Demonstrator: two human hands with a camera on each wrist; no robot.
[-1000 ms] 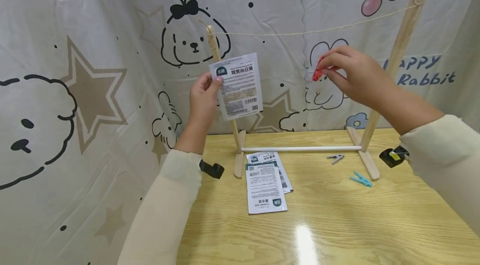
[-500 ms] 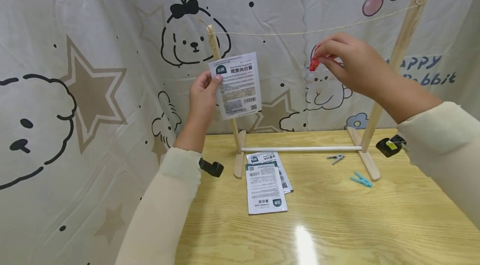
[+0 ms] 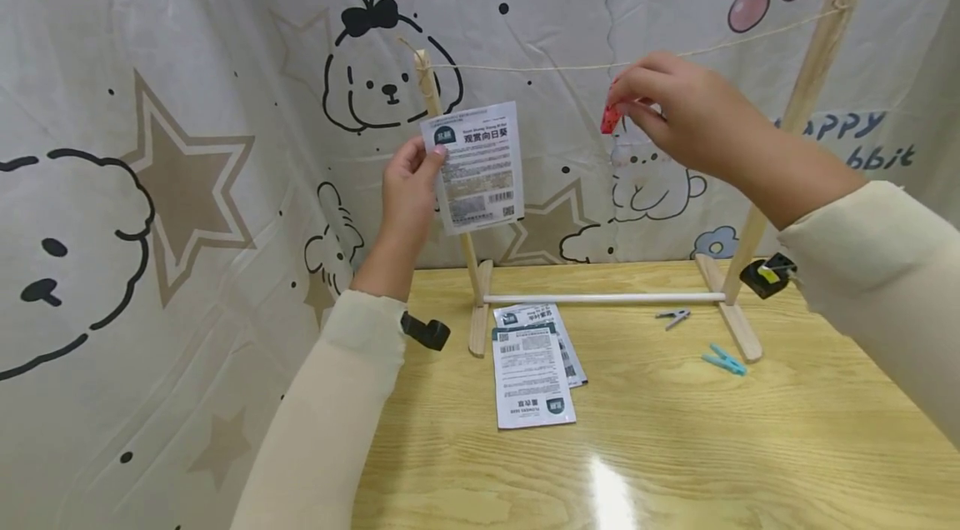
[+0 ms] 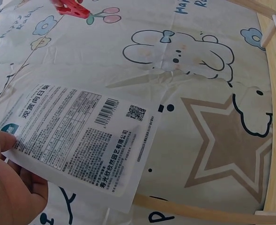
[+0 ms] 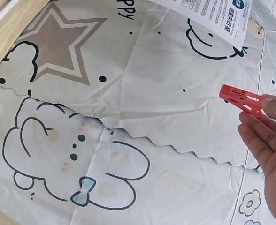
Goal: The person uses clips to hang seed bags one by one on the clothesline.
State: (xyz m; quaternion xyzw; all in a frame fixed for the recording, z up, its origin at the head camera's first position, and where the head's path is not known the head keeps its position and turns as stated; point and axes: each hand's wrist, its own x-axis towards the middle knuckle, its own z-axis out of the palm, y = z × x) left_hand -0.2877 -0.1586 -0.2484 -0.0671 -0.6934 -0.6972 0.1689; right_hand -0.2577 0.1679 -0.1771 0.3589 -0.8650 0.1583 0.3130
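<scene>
Head view: the wooden stand (image 3: 603,298) is upright on the worktop (image 3: 675,447), with a string (image 3: 540,68) tied between the tops of its two posts. The left hand (image 3: 408,188) is beside the stand's left post, its thumb and fingers clamped on the edge of a printed packet (image 3: 480,167). The packet, slightly tilted, overlaps that post, below the string. The right hand (image 3: 682,109) is between the stand's posts, pinching a red clothespin (image 3: 611,115), which hangs below string level, apart from the packet. Two flat packets (image 3: 534,380), one partly over the other, lie in front of the stand near its left foot. A grey clothespin (image 3: 673,317) and a blue clothespin (image 3: 724,359) lie near the stand's right foot. A patterned cloth (image 3: 225,347) forms the backdrop behind the stand.

Left wrist view: the left thumb presses on the packet's printed face; fingers are behind it. The stand's parts show along the edge of this view. The red clothespin is well apart from them.

Right wrist view: the red clothespin is gripped between thumb and fingers, well apart from the visible piece of the stand. The string passes behind it; contact cannot be determined.
</scene>
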